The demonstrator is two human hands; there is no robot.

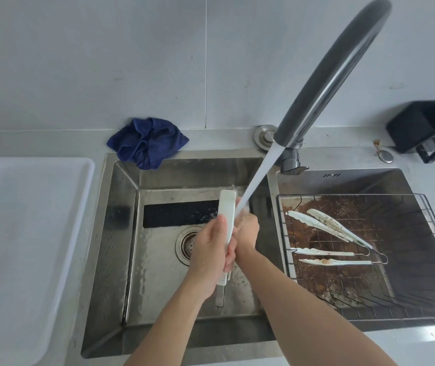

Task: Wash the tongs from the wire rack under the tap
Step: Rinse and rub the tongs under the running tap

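Over the left sink basin [121, 233] we see the left hand [211, 249] with fingers and thumb wrapped round the handle end of white tongs [227, 210], blades pointing up and away into the water stream [257, 178] running from the dark tap [337, 72]. The right hand [246, 228] is curled against the tongs under the water, though we cannot tell how firmly it grips. Two more soiled white tongs [327, 225] lie on the wire rack [283, 233] in the right basin.
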